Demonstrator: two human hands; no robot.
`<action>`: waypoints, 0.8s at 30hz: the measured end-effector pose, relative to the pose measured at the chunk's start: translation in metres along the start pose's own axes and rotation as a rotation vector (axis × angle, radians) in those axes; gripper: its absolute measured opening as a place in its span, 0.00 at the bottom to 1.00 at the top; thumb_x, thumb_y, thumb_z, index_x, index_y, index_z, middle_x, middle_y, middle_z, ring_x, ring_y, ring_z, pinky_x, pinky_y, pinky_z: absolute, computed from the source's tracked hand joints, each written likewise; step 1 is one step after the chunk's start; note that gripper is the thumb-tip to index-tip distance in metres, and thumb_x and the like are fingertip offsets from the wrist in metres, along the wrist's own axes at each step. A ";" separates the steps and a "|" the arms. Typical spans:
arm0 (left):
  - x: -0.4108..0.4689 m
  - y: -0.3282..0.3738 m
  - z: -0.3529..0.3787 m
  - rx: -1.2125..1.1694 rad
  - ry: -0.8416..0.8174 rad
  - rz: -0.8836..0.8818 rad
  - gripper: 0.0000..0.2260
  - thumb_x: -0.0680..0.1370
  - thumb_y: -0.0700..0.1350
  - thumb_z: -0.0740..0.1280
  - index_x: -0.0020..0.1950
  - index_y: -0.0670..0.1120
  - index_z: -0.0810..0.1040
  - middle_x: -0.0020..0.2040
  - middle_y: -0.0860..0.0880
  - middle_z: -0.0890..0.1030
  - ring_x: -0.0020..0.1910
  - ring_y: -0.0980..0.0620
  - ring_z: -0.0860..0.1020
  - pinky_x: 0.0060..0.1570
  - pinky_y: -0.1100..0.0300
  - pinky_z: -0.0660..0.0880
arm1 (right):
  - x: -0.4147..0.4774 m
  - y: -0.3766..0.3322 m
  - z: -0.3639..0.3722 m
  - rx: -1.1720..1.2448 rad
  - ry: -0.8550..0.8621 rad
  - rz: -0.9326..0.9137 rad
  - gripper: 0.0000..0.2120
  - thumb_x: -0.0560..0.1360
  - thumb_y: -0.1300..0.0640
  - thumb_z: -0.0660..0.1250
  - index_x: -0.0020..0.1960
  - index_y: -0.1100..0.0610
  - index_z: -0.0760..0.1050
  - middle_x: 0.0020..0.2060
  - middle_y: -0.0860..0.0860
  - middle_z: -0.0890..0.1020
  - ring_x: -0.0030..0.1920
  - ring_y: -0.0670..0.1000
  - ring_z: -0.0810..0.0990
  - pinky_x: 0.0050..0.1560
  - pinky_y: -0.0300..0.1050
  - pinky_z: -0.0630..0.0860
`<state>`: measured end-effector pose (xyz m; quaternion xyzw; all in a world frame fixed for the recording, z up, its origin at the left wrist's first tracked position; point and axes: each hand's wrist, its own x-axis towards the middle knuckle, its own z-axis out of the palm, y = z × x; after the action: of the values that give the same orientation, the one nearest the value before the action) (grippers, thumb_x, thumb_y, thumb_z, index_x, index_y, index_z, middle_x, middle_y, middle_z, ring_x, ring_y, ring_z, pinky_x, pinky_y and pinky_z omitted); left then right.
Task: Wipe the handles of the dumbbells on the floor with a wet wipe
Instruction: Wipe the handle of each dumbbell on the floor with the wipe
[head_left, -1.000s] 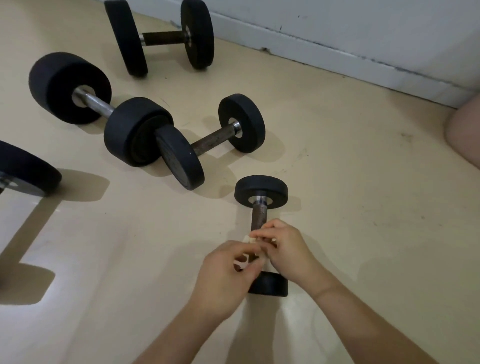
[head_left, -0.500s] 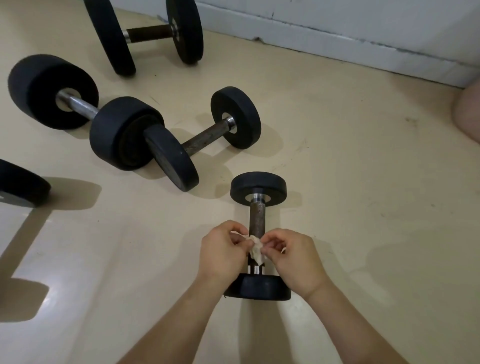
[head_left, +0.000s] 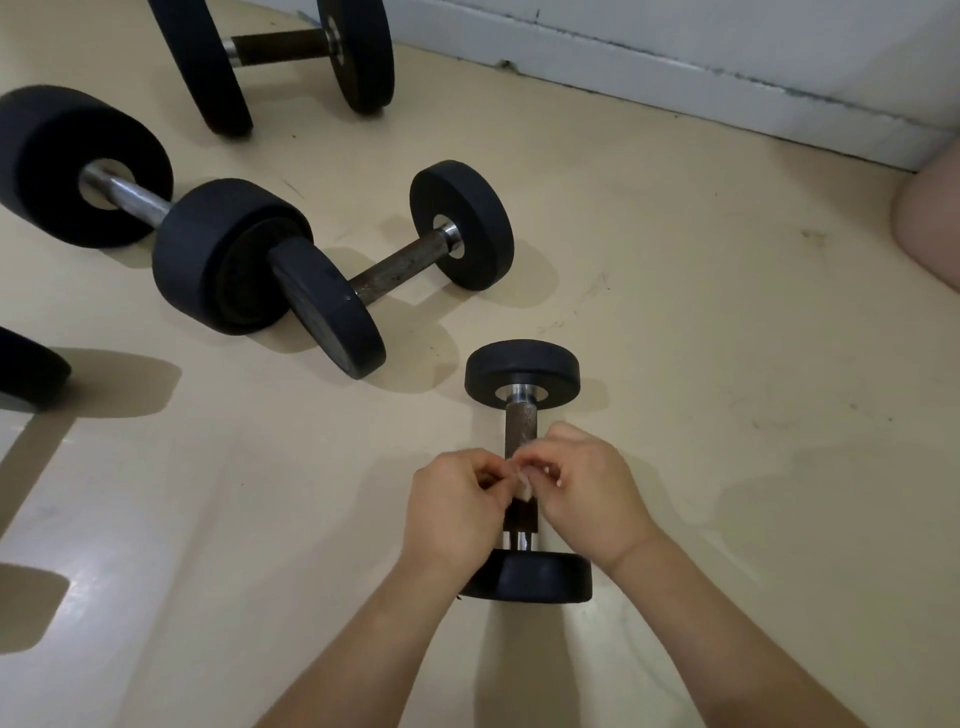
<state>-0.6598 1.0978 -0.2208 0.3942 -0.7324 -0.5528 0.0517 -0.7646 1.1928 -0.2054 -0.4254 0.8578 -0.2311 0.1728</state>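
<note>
A small black dumbbell (head_left: 521, 370) lies on the beige floor pointing away from me, its dark metal handle (head_left: 520, 426) partly covered by my hands. My left hand (head_left: 454, 506) and my right hand (head_left: 582, 488) meet over the middle of the handle. Both pinch a small crumpled white wet wipe (head_left: 524, 480) between their fingertips, just above the handle. Only a sliver of the wipe shows. The near weight plate (head_left: 530, 577) sits under my wrists.
A medium dumbbell (head_left: 400, 267) lies to the upper left, touching a thick-ended dumbbell (head_left: 130, 197). Another dumbbell (head_left: 280, 49) stands at the top by the skirting board (head_left: 675, 73). A black weight (head_left: 26, 371) shows at the left edge. A pale rounded object (head_left: 930, 223) is at right.
My hands have closed in over the handle and bunched the wipe smaller between the fingertips. The view has shifted slightly closer; the dumbbell has stayed in place.
</note>
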 end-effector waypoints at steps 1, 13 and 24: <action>-0.003 0.000 -0.002 0.011 -0.019 0.013 0.08 0.72 0.41 0.71 0.37 0.54 0.83 0.34 0.58 0.83 0.35 0.65 0.79 0.38 0.73 0.73 | -0.007 -0.001 -0.001 -0.014 -0.068 -0.009 0.08 0.73 0.60 0.69 0.48 0.50 0.83 0.40 0.45 0.75 0.39 0.47 0.76 0.43 0.41 0.75; -0.048 -0.011 -0.003 0.313 -0.264 0.387 0.24 0.67 0.65 0.65 0.62 0.66 0.68 0.47 0.61 0.73 0.48 0.61 0.69 0.49 0.65 0.69 | -0.001 0.006 -0.004 0.029 0.003 0.115 0.06 0.68 0.66 0.71 0.37 0.55 0.82 0.34 0.45 0.77 0.34 0.43 0.75 0.39 0.35 0.73; -0.050 -0.016 -0.001 0.583 -0.175 0.690 0.31 0.59 0.55 0.75 0.60 0.61 0.71 0.45 0.59 0.77 0.43 0.56 0.72 0.35 0.64 0.76 | -0.011 0.011 -0.010 0.035 -0.072 0.047 0.07 0.69 0.66 0.69 0.38 0.56 0.82 0.35 0.44 0.78 0.36 0.44 0.76 0.42 0.40 0.75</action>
<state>-0.6170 1.1272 -0.2156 0.0771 -0.9474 -0.3052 0.0579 -0.7702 1.2099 -0.2014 -0.4102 0.8565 -0.2265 0.2163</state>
